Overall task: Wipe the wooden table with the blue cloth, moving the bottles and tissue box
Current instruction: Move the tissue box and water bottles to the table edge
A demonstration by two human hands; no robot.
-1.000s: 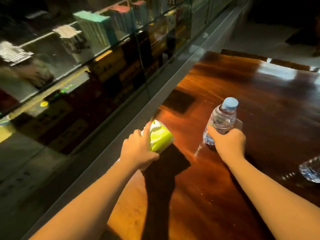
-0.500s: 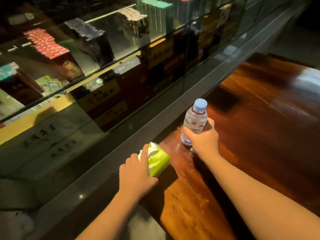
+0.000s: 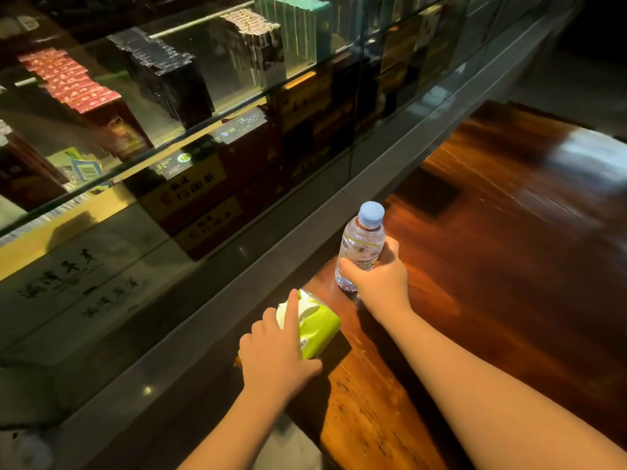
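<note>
A glossy dark wooden table (image 3: 492,300) fills the right half of the view. My right hand (image 3: 380,279) is wrapped around a clear water bottle (image 3: 361,245) with a pale blue cap, standing upright near the table's left corner. My left hand (image 3: 276,354) grips a green and white tissue pack (image 3: 315,322) lying at the table's left edge, index finger stretched over its top. No blue cloth is in view.
A glass display counter (image 3: 169,164) with stacked cartons runs along the left, and its grey metal ledge (image 3: 305,239) borders the table's left edge. Bright glare lies on the table's far right (image 3: 590,157).
Both hands have carried the bottle and the tissue pack leftward to the table's corner by the counter. The view has swung left, and a second bottle at the right edge has dropped out of sight.
</note>
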